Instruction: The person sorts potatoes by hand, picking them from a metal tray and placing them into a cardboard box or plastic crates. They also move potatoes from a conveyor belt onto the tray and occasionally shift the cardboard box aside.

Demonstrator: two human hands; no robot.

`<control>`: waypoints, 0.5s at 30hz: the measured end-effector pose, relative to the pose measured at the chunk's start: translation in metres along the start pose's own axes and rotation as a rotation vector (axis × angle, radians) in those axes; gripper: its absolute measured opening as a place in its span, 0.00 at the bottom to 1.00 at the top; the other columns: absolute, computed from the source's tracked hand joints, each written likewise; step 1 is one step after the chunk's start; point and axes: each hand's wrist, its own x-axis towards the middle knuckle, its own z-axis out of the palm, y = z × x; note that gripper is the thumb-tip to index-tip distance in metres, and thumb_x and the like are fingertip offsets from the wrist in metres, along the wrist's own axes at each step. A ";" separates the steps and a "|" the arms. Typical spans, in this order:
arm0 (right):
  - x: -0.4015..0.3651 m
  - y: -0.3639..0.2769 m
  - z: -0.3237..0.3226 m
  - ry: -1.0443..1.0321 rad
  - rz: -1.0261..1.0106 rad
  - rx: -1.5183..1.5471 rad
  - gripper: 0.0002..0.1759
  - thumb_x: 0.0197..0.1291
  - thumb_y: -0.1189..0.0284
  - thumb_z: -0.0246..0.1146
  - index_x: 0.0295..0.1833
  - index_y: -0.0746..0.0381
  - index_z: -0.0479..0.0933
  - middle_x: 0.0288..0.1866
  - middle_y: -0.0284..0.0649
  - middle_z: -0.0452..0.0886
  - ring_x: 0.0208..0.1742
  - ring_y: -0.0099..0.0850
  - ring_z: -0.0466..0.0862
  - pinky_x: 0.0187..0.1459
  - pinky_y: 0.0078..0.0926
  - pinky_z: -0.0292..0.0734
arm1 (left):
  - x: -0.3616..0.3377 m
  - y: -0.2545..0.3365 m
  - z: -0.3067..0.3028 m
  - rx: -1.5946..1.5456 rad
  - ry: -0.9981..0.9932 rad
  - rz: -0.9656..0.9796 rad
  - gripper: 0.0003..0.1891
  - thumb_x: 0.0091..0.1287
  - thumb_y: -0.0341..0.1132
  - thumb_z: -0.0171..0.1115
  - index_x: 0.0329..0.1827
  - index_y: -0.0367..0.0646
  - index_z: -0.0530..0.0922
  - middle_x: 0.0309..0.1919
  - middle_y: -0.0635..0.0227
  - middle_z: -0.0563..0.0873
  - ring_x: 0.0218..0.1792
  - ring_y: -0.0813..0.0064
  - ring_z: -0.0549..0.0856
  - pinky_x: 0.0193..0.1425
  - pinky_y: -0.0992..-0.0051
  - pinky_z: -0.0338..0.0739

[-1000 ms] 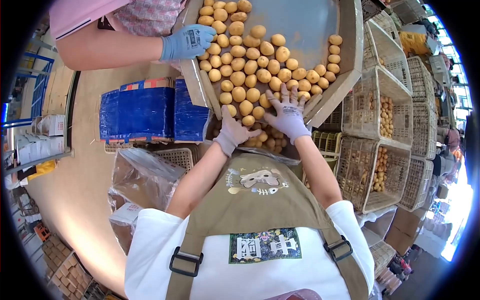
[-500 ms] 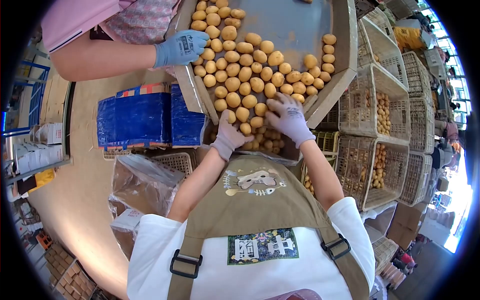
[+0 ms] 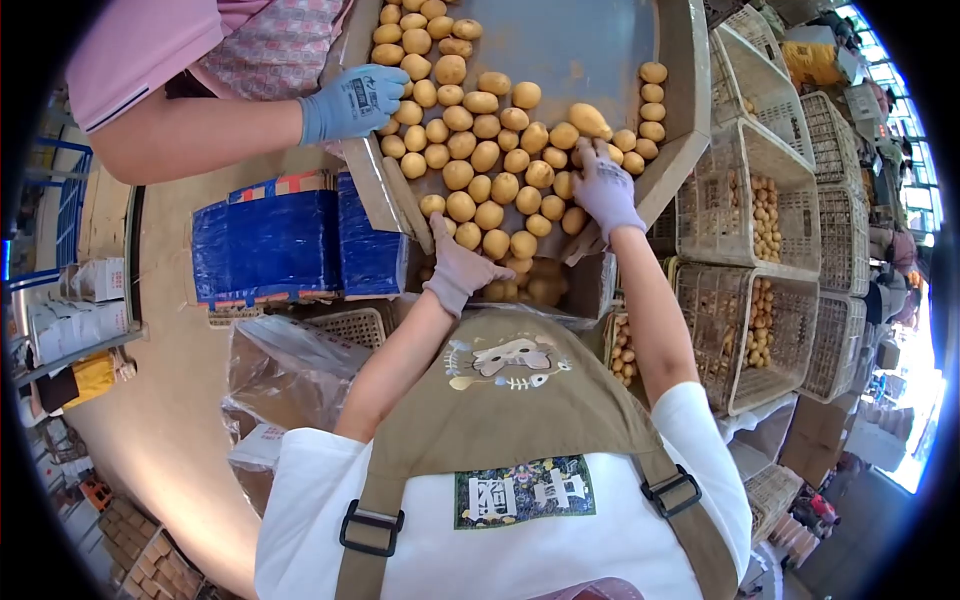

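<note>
Yellow potatoes cover the lower part of a grey sorting tray. My left hand, in a pale glove, is open at the tray's narrow mouth, its fingers beside the nearest potatoes and its thumb apart. Further right, my right hand, also gloved, reaches over the tray with fingers stretched out among potatoes. A longer potato lies just past its fingertips and looks raised above the others; no grip on it shows. Below the mouth, a container holds more potatoes, partly hidden by my left hand.
A co-worker's blue-gloved hand rests over the tray's left rim. Stacked plastic crates with potatoes stand on the right. On the left are blue-wrapped boxes and a plastic-lined box.
My right hand has moved up and right over the tray, away from the mouth. The longer potato now appears beyond its fingertips. My left hand has shifted slightly, its fingers extending further up.
</note>
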 end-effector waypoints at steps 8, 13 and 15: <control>0.005 -0.010 -0.030 -0.040 0.119 0.241 0.32 0.55 0.57 0.66 0.65 0.55 0.72 0.63 0.48 0.74 0.62 0.49 0.80 0.59 0.47 0.77 | 0.028 0.006 -0.038 0.156 -0.107 0.104 0.56 0.60 0.82 0.45 0.85 0.59 0.46 0.85 0.67 0.50 0.83 0.49 0.48 0.75 0.24 0.37; -0.030 -0.047 -0.015 -0.285 -0.228 0.049 0.34 0.54 0.61 0.66 0.68 0.52 0.71 0.60 0.52 0.78 0.58 0.49 0.82 0.59 0.45 0.77 | 0.010 0.001 -0.014 -0.133 -0.028 -0.021 0.53 0.61 0.80 0.48 0.84 0.58 0.52 0.82 0.65 0.56 0.81 0.48 0.55 0.76 0.28 0.50; -0.027 -0.062 -0.012 -0.355 -0.225 -0.030 0.33 0.55 0.60 0.67 0.68 0.52 0.73 0.59 0.52 0.79 0.59 0.49 0.82 0.58 0.45 0.78 | 0.010 0.001 -0.012 -0.092 -0.081 -0.016 0.53 0.61 0.80 0.48 0.83 0.58 0.53 0.82 0.64 0.57 0.80 0.48 0.57 0.75 0.28 0.52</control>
